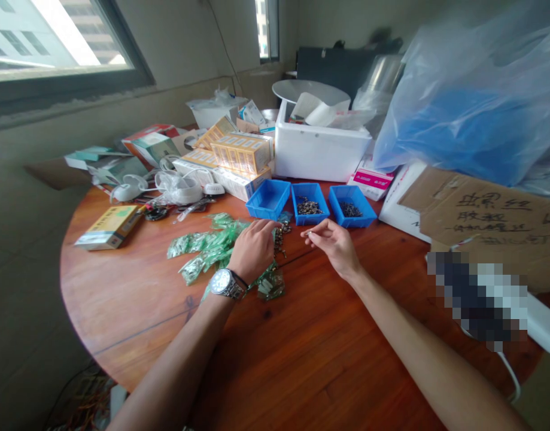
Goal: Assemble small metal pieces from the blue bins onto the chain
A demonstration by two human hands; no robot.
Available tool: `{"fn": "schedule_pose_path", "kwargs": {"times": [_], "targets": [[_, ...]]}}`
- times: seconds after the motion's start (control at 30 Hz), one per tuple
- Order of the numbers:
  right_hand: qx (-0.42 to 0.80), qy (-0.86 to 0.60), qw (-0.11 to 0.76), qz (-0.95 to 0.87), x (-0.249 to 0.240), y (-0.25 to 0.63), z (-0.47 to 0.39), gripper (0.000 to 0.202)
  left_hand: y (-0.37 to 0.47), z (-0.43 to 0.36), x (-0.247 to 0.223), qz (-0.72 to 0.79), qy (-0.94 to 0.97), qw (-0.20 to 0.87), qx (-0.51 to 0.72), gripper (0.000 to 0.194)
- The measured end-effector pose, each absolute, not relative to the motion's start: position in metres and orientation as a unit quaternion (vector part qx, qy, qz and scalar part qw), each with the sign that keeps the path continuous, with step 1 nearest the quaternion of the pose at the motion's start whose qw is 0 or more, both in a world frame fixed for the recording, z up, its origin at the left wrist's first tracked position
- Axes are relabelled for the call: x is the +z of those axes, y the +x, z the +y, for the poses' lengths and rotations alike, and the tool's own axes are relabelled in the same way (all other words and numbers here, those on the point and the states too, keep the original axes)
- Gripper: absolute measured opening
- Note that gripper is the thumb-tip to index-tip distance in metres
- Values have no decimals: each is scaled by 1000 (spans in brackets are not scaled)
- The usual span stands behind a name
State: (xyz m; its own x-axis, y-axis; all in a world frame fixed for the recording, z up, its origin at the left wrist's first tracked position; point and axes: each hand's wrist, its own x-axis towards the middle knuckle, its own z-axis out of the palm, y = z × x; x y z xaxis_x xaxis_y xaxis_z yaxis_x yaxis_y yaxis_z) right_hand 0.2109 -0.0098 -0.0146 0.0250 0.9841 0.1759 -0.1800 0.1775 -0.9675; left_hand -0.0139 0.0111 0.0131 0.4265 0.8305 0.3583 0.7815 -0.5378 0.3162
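My left hand [253, 248], a metal watch [226, 283] on its wrist, lies palm down with the fingers curled together over a small heap of dark screws [280, 234] on the round wooden table [135, 299]. Whether it actually grips any of them I cannot tell, since the fingertips are hidden. Just to its left and under the wrist lie many little green plastic bags [203, 244], scattered loosely.

My right hand [335, 244] hovers just beside the left one, thumb and forefinger pinched on one small screw [307, 233], the other fingers loosely bent.

Directly beyond both hands stand three blue trays in a row: the left tray [269, 199] looks bare, the middle tray [309, 204] holds brownish screws, and the right tray [352, 206] holds darker ones. Behind them is a white foam box [318, 151].

Far to the right of my right hand lies a cardboard sheet [490, 215] with handwritten Chinese characters; I can see the strokes but cannot read them surely. A pink-and-white carton [372, 179] beyond the right tray has print too small to read, and so do the yellow boxes [241, 152] beyond the left hand.
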Motion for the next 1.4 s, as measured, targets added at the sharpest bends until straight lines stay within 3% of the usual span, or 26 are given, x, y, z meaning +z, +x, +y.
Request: {"fn": "schedule_pose_path", "kwargs": {"times": [0.17, 0.47, 0.63, 0.73, 0.83, 1.03, 1.2, 1.3, 1.4], "targets": [[291, -488, 536, -625, -15, 213, -13, 20, -14, 11, 14, 481, 840, 54, 246, 43], [91, -528, 512, -672, 26, 231, 52, 8, -14, 11, 14, 479, 839, 54, 254, 43], [33, -539, 448, -713, 27, 227, 62, 21, -16, 12, 15, 481, 834, 55, 265, 37], [118, -515, 430, -733, 12, 211, 35, 12, -15, 11, 19, 476, 832, 54, 280, 35], [216, -511, 354, -753, -6, 192, 10, 4, -14, 9, 22, 467, 830, 55, 300, 37], [191, -552, 279, -762, -22, 171, 5, 10, -13, 7, 23, 464, 824, 57, 320, 37], [237, -530, 322, -747, -22, 178, 6, 13, -14, 9, 21, 466, 823, 56, 321, 37], [315, -515, 385, -698, -24, 189, 1, 4, -14, 9, 22, 465, 822, 55, 324, 36], [419, -492, 451, -616, -26, 200, -3, 19, -14, 9, 23, 463, 824, 59, 322, 36]]}}
